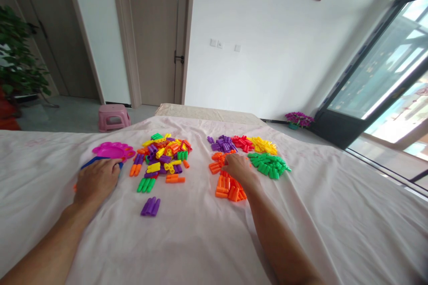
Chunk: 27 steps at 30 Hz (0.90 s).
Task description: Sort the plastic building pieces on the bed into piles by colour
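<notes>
My left hand (pixel 99 174) lies palm down, fingers stretched over a blue plastic piece (pixel 91 161), just in front of a magenta scalloped tray (pixel 113 150). My right hand (pixel 241 170) reaches down into a pile of orange tube-shaped toy bricks (pixel 231 188). Its fingers are bent together; whatever they pinch is hidden among the orange. Right of that hand is a heap of green bricks (pixel 270 165). Behind it are purple bricks (pixel 224 144), red bricks (pixel 243 143) and yellow bricks (pixel 264 145). Between my hands sits a mixed-colour heap (pixel 165 153).
A joined purple brick group (pixel 150 207) lies nearest me on the wrinkled pale tablecloth (pixel 194 240). A green group (pixel 146 185) and an orange group (pixel 175 179) edge the mixed heap. Beyond the table stand a pink stool (pixel 114 118) and purple flowers (pixel 299 119).
</notes>
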Available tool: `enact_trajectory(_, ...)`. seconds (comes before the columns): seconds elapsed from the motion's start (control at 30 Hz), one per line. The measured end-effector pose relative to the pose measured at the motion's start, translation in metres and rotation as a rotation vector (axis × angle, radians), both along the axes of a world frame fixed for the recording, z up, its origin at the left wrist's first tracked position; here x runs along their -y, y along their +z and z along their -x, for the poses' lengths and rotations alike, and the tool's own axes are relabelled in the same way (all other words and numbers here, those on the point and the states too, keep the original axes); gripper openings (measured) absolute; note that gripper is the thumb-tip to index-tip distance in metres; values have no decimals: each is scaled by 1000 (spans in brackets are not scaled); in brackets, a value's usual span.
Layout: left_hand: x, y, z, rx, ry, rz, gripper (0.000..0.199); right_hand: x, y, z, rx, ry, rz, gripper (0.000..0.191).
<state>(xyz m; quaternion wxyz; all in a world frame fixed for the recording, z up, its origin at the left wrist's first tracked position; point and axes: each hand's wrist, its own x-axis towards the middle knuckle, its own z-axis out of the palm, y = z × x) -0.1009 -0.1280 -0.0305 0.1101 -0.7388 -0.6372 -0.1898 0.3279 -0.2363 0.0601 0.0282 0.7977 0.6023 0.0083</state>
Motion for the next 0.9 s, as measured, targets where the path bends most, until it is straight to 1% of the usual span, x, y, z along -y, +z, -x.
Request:
enact_trajectory(0.13,0,0,0,-12,-7,-2,46,1,3,0,-38,13,-30,24)
enact_trajectory(0.37,-1,-2,1,-10,-9,-6,47,2,6,2,-84,-24,-35,18)
enact_trajectory(0.57,0,0,1,-6,-10,12,48,9,17,-3,-106,-1,-111,19)
enact_trajectory(0.63,0,0,1,-2,-10,14,49,12,19,-8,-150,86,-80,20)
enact_trajectory(0.7,-1,0,1,-1,-7,16,49,18,17,-12,-235,234,7,20)
enact_trajectory(0.77,-1,-1,1,-5,-2,14,48,25,12,-15,-328,372,78,21)
enact_trajectory(0.83,-2,-2,2,-16,1,13,47,34,4,-16,-389,471,91,25)
enact_trajectory(0.9,-3,-4,3,-21,0,12,47,43,-4,-15,-402,526,63,28)
